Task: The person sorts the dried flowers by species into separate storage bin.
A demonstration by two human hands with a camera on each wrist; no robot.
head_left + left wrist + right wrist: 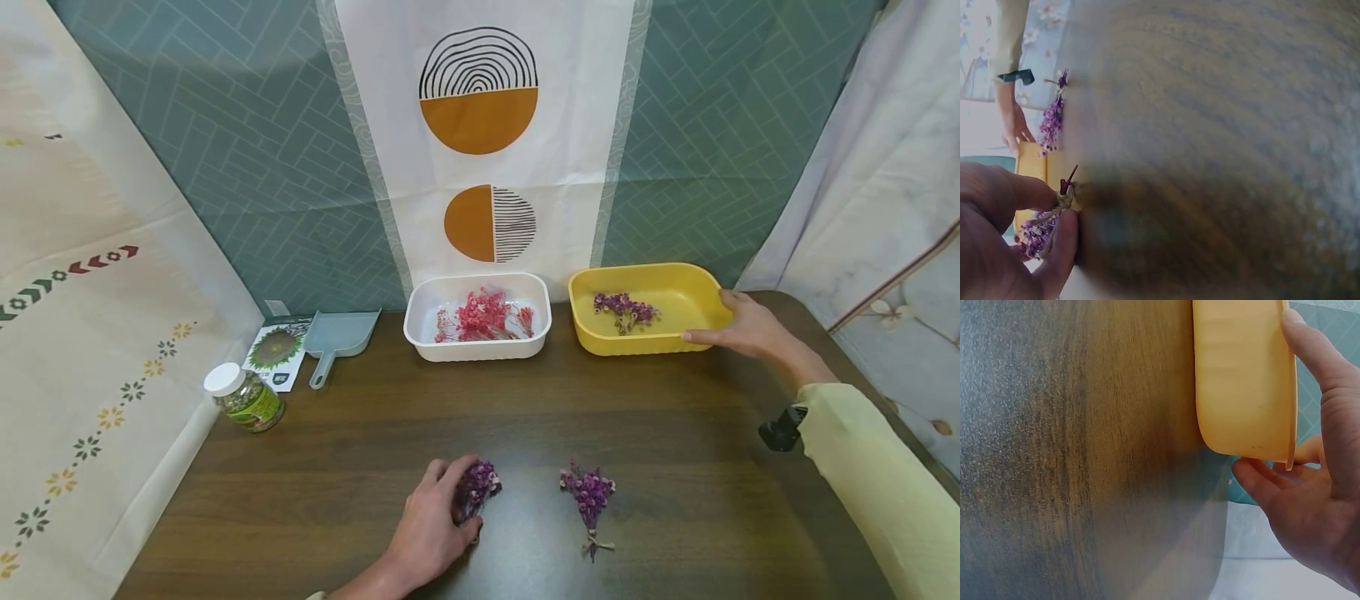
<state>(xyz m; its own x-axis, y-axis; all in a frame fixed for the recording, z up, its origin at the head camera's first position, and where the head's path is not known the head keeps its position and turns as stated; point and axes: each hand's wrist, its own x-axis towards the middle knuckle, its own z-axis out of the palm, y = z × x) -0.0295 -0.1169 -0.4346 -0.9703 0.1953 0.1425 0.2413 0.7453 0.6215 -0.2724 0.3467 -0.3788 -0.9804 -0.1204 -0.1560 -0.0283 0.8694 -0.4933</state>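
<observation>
My left hand (429, 529) is low on the table and grips a small tied bunch of purple dried flowers (482, 483). In the left wrist view, thumb and finger pinch that bunch (1038, 236) near its tied stems. A second purple bunch (590, 496), bound with twine, lies to the right on the table. At the back right, my right hand (753, 332) holds the right end of a yellow plastic tray (633, 345), thumb on its rim and fingers bent against the end wall. Inside that tray lies another purple bunch (626, 310).
Left of the yellow tray stands a white tray (480, 353) with pink dried flowers (486, 315). Farther left are a grey-blue dustpan (341, 332), a sunflower card (276, 354) and a white-lidded jar (246, 398). Cloth covers the back and both sides of the brown table (337, 467).
</observation>
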